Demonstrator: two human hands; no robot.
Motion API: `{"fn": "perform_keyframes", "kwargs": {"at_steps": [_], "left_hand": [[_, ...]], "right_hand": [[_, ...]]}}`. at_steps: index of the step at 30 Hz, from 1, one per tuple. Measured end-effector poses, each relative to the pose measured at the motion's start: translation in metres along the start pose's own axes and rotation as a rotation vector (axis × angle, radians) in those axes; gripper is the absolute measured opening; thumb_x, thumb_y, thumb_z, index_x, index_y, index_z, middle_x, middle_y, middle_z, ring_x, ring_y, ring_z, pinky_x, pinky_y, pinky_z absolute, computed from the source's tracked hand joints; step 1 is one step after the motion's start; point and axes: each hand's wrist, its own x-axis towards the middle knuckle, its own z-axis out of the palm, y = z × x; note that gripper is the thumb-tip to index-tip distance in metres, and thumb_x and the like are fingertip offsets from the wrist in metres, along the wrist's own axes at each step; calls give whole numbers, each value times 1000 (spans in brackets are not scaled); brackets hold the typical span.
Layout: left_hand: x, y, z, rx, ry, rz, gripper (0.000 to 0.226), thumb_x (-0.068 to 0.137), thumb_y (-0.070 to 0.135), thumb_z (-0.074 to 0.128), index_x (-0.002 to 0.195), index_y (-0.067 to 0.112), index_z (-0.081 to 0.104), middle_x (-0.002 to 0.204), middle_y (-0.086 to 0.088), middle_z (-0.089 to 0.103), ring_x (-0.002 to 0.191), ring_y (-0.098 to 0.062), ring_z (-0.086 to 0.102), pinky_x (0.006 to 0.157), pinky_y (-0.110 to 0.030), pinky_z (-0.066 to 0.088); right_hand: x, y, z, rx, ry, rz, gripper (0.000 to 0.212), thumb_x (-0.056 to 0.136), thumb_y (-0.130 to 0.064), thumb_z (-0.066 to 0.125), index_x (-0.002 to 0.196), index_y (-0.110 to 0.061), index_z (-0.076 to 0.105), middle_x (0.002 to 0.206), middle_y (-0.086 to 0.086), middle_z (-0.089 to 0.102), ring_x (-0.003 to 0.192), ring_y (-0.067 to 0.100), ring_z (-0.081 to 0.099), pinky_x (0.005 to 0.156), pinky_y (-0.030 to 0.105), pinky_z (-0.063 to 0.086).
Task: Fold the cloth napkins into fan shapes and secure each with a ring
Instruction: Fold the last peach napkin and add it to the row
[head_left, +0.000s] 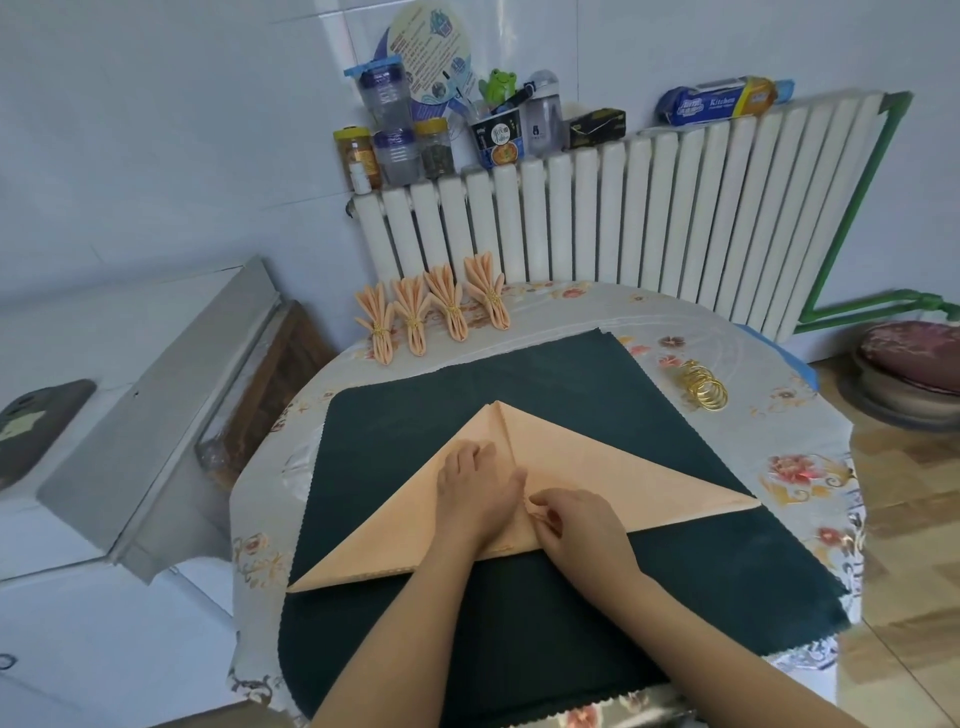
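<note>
I have a peach napkin folded into a wide triangle, lying flat on the dark green cloth that covers the middle of the round table, its peak pointing away from me and its long edge running from the near left corner up to the right tip. My left hand lies flat on the left half of the triangle, fingers straight and pressing the fabric down just beside the centre crease. My right hand sits right next to it, touching it, with the thumb and fingers curled and pinching a small pleat of the napkin near the middle of the long edge. At the far edge of the table four finished fan napkins lie side by side in a row, each the same peach colour and each cinched round its middle by a gold ring. To my right, on the flowered tablecloth just past the corner of the green cloth, a loose cluster of gold rings lies overlapping. Behind the table stands a white radiator with jars and bottles crowded on top at its left end and a blue box of kitchen wrap further right
</note>
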Motion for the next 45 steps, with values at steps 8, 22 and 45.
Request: {"fn": "perform_keyframes", "kwargs": {"at_steps": [8, 22, 45], "left_hand": [[-1, 1, 0, 28, 26, 28, 58, 92, 58, 32, 136, 20, 39, 150, -6, 27, 139, -25, 18, 114, -42, 19], [0, 0, 2, 43, 10, 27, 76, 80, 64, 43, 143, 23, 29, 151, -2, 24, 139, -24, 16, 113, -41, 15], [-85, -90, -38, -355, -68, 190, 15, 81, 24, 73, 77, 33, 62, 109, 17, 57, 107, 2, 49, 92, -13, 33]], "right_hand": [[-11, 4, 8, -61, 130, -129, 8, 72, -16, 79, 79, -20, 77, 85, -6, 74, 74, 16, 65, 67, 34, 56], [-20, -2, 10, -41, 74, -311, 26, 83, -30, 47, 82, -20, 71, 76, -10, 65, 71, 10, 55, 63, 23, 49], [-7, -12, 10, -331, 14, -388, 25, 64, -34, 82, 59, -27, 59, 56, -12, 52, 47, 9, 46, 37, 17, 24]]}}
